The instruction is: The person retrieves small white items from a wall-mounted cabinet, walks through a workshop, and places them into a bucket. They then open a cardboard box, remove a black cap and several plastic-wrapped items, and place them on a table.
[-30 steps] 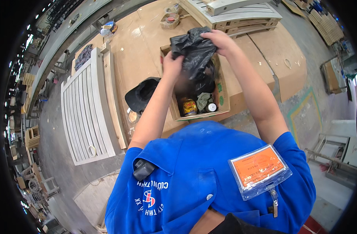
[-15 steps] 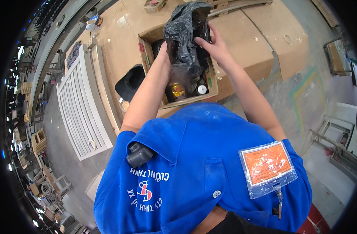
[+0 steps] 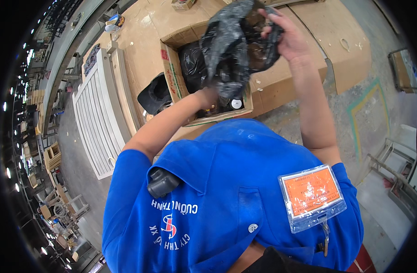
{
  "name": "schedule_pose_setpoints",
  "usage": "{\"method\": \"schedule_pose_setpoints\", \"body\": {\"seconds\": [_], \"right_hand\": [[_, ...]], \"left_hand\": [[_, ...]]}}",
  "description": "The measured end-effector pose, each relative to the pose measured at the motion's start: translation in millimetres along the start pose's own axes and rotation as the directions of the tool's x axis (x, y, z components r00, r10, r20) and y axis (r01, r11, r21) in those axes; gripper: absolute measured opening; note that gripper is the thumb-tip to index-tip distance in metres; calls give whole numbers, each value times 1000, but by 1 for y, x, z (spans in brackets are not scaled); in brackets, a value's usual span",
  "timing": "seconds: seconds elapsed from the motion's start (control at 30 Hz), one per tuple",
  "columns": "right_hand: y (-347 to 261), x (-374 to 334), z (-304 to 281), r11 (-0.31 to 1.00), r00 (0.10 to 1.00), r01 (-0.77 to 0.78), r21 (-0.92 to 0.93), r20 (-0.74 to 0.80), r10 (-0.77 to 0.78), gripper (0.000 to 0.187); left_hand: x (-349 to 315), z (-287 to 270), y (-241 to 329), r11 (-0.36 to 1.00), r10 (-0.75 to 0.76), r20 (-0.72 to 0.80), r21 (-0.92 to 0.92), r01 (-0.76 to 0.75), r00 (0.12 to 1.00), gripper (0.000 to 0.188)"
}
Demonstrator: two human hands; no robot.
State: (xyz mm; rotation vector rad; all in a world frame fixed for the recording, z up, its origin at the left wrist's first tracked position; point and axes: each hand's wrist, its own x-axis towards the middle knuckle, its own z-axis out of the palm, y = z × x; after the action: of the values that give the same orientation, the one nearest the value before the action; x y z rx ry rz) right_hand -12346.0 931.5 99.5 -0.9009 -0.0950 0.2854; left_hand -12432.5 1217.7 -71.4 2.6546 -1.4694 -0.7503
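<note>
A black plastic bag (image 3: 231,50) hangs over a cardboard box (image 3: 172,77), its mouth spread toward the upper right. My right hand (image 3: 288,38) grips the rim of the bag, fingers curled over the plastic. Low against the bag's near end is my left hand (image 3: 207,98); motion smears it and its fingers are hidden. Inside the box, more black plastic (image 3: 192,63) fills the left side. A round white lid (image 3: 236,104) shows in the near right corner. My left hand covers most of what lies beside it.
A black cap (image 3: 156,93) lies against the box's left side. Further left stand a white slatted panel (image 3: 97,118) and a wooden rail (image 3: 122,91). Brown cardboard (image 3: 144,27) covers the table. A small open box (image 3: 183,4) sits at the far edge.
My right hand has moved right and up, pulling the bag's mouth wider. My left hand has dropped toward the near side of the box. More black plastic inside the box now shows.
</note>
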Motion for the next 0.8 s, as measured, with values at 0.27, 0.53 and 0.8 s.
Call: {"method": "schedule_pose_setpoints", "body": {"seconds": [0.27,0.53,0.8], "right_hand": [[41,13,57,984,989,23,-177,148,4,59],[57,26,40,963,956,-116,-243,236,174,60],[40,22,51,978,929,-192,-77,307,207,56]], "left_hand": [[18,-16,24,821,-503,366,-83,566,783,37],[-90,-160,30,804,-110,27,-586,104,994,41],[10,-157,-49,658,-753,-391,-430,618,530,63]]}}
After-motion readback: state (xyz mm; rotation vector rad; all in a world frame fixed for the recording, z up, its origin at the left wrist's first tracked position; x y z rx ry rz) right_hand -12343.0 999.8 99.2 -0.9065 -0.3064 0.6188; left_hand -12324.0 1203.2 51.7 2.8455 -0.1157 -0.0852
